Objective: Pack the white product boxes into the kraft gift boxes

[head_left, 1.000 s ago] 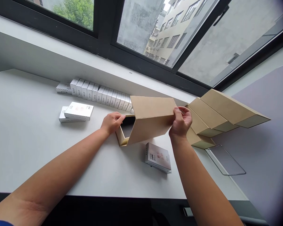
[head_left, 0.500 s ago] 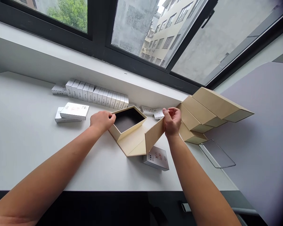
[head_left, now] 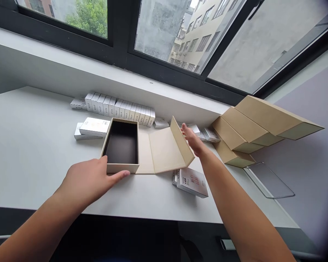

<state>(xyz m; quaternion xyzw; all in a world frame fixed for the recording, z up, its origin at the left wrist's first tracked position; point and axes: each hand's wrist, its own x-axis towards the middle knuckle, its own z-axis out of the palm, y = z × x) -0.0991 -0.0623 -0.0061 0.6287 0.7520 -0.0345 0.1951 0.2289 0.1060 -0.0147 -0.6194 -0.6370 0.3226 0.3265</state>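
Note:
A tan gift box (head_left: pixel 120 168) with a dark inside lies open on the white table (head_left: pixel 30 145). Its hinged lid (head_left: pixel 165 150) is folded out flat to the right, with the end flap standing up. My left hand (head_left: pixel 91 178) rests flat at the box's near left corner, thumb along the front wall. My right hand (head_left: pixel 192 140) is open, fingers spread, just behind the lid's raised flap. A small white carton with red print (head_left: pixel 192 182) lies under the lid's near right corner.
A row of small white cartons (head_left: pixel 120 109) stands along the back wall, with two stacked ones (head_left: pixel 91 128) left of the box and loose ones (head_left: pixel 207 134) behind my right hand. Several closed tan boxes (head_left: pixel 248 127) lean at right. A clear sheet (head_left: pixel 269 180) lies near them.
The lid swung fully open and now lies flat. My right hand let go of it. My left hand moved from the box's far corner to its near corner, and the box turned square.

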